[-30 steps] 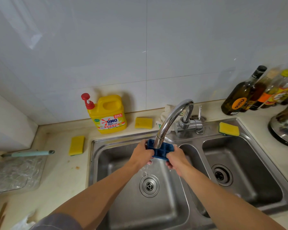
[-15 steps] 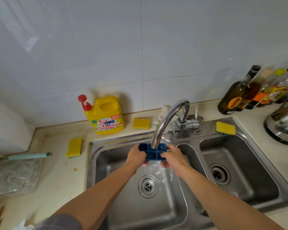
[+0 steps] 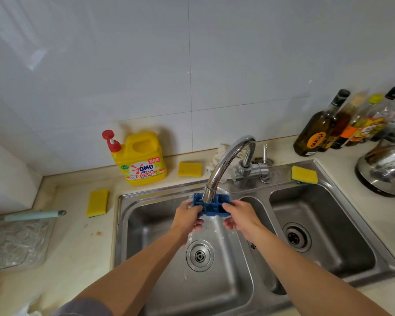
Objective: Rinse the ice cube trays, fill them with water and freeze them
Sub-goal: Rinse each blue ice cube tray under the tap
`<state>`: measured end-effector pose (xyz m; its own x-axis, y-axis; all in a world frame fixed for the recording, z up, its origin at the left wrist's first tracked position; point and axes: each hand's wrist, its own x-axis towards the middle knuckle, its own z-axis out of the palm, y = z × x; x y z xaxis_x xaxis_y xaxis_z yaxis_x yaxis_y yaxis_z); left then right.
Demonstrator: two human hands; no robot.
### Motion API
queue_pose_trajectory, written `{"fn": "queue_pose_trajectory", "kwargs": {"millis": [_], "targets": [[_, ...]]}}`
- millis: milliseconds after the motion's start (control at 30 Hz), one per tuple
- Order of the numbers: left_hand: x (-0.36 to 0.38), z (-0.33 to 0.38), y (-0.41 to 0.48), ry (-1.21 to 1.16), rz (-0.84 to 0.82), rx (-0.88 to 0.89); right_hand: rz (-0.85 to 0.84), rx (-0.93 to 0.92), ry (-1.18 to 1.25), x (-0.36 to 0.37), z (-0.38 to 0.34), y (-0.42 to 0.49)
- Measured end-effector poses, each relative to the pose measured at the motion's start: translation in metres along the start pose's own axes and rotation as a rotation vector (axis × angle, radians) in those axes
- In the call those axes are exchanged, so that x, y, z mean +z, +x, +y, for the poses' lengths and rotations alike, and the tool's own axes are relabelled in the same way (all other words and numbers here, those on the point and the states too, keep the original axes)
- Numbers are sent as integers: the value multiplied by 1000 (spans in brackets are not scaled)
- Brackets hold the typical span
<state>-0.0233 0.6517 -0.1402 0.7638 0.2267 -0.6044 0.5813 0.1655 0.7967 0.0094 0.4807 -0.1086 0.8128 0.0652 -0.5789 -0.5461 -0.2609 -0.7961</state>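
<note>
A small blue ice cube tray (image 3: pixel 212 207) is held level under the spout of the chrome tap (image 3: pixel 226 163), above the left basin of the steel sink (image 3: pixel 146 224). Water runs from the spout into the tray and spills off its front edge. My left hand (image 3: pixel 188 216) grips the tray's left end. My right hand (image 3: pixel 241 216) grips its right end, thumb on top. The spout hides the tray's middle.
A yellow detergent jug (image 3: pixel 143 159) stands behind the sink. Yellow sponges lie at the counter's left (image 3: pixel 97 202), by the wall (image 3: pixel 189 169) and on the sink rim (image 3: pixel 304 174). Several bottles (image 3: pixel 342 124) and a steel kettle (image 3: pixel 385 169) are at right. A glass board (image 3: pixel 16 242) sits at left.
The tray has gone from tilted to level under the spout. Water now overflows from it into the left basin. Both hands keep their hold.
</note>
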Motion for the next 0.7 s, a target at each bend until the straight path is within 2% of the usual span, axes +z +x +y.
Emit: {"fn": "queue_pose_trajectory", "kwargs": {"millis": [67, 233, 400, 533, 700], "targets": [[-1, 1, 0, 25, 39, 25, -31, 63, -19, 7, 6, 1], [-15, 2, 0, -2, 175, 108, -101, -3, 25, 26, 5, 3], [-11, 2, -8, 144, 67, 236, -101, 103, 136, 19, 7, 9], [-12, 2, -6, 44, 30, 113, -47, 133, 204, 21, 3, 8], [-12, -7, -10, 12, -136, -45, 30, 123, 186, 15, -6, 4]]}}
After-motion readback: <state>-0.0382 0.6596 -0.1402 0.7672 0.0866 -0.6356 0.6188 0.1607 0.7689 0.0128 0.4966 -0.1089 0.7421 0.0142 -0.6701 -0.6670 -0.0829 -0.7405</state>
